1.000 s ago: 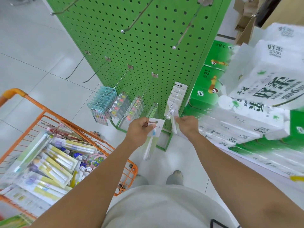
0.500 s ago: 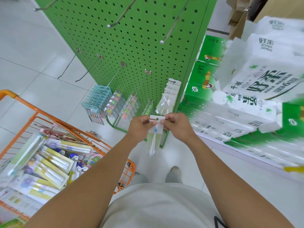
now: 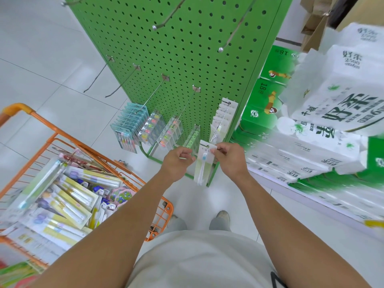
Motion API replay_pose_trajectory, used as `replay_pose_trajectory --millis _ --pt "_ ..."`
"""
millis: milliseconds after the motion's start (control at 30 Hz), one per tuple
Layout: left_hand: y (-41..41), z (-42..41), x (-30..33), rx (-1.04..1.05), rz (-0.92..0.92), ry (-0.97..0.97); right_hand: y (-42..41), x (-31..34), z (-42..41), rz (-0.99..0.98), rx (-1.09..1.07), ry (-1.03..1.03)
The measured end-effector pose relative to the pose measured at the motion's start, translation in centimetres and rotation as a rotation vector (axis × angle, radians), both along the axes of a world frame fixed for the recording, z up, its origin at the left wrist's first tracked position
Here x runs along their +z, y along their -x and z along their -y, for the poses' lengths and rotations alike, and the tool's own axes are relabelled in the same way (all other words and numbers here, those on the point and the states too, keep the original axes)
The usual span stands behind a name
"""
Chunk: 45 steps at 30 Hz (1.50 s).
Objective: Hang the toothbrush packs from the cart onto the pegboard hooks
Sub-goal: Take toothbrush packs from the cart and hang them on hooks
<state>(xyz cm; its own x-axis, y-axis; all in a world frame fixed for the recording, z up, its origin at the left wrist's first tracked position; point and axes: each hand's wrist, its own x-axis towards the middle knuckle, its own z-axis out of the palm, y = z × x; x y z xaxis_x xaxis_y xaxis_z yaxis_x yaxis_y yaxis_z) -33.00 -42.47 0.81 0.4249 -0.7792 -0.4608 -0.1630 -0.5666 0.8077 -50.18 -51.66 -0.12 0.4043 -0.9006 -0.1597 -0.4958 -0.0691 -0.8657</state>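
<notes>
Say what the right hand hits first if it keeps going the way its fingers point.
Likely the toothbrush pack it already pinches; past that, the left hand. Depth between the hands is unclear from this view.

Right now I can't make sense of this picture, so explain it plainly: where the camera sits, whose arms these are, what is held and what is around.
The camera sits on a person's head, looking forward and down, so the two bare arms are the wearer's own; there is no machine. The right hand pinches the top of a toothbrush pack, whose hanging hole seems to sit at the tip of a low hook. The left hand is curled close beside the pack; whether it grips anything is hard to tell. Ahead stands a green pegboard with more packs on its lowest hooks. To the wearer's left is an orange cart full of packs, to the right stacked tissue packs. Shoes show on the tiled floor.
</notes>
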Motion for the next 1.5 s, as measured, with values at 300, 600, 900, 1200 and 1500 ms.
replay_pose_trajectory --millis 300,600,900,1200,1500 --pt "0.1 0.2 0.1 -0.017 -0.011 -0.001 -0.6 1.2 2.4 -0.170 -0.024 0.128" --pt "-0.2 -1.0 0.7 0.024 0.035 -0.015 -0.6 2.0 5.1 -0.351 0.022 0.227" --pt "-0.9 -6.1 1.2 0.237 0.016 -0.045 0.8 5.2 0.8 -0.201 -0.174 0.268" --pt "-12.6 -21.9 1.5 0.802 0.148 -0.106 -15.7 6.0 -15.2 -0.151 0.792 0.041" --pt "-27.1 -36.9 -1.3 0.941 0.394 -0.242 -36.8 3.1 -23.8 -0.373 1.183 0.369"
